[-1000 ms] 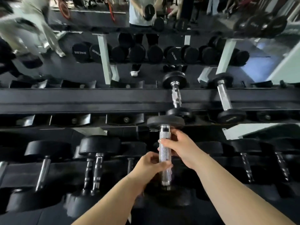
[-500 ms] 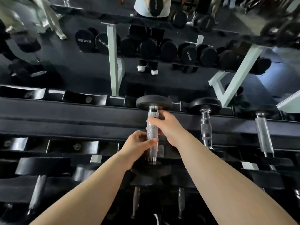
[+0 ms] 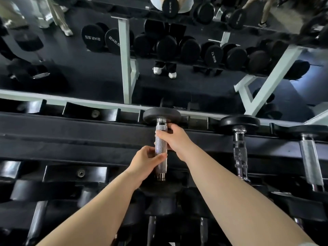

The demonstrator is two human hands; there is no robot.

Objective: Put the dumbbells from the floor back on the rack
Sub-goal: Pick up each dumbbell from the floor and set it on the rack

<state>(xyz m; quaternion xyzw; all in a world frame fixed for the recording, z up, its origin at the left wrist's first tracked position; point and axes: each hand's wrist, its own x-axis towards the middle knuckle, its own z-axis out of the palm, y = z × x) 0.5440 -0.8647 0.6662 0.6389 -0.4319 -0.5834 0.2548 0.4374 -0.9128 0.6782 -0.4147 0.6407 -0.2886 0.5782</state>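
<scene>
The right hand (image 3: 174, 139) is closed around the upper part of a knurled metal handle (image 3: 160, 150), fingers wrapped over it just below the far head. The left hand (image 3: 144, 161) grips the same handle lower down, thumb across its front, near the end that meets the near head. Between them they hold one dumbbell (image 3: 161, 132) lengthwise, pointing away from the person, across the top tier of the rack (image 3: 71, 132). Its far head (image 3: 161, 115), a flat black disc, sits at the rack's back edge against the mirror; its near head (image 3: 159, 188) is dark and partly hidden under the left wrist, at the front rail. Whether the heads already rest in the cradles cannot be told. To the left, empty black cradles (image 3: 92, 112) line the back rail. To the right, a second dumbbell (image 3: 239, 139) lies on the same tier, parallel and well apart, and a third (image 3: 309, 157) lies beyond it. More dumbbells (image 3: 37, 221) fill the lower tier below both forearms. The mirror (image 3: 71, 68) behind shows reflected rows of black dumbbells, white rack legs and a standing person's legs in white shoes.
</scene>
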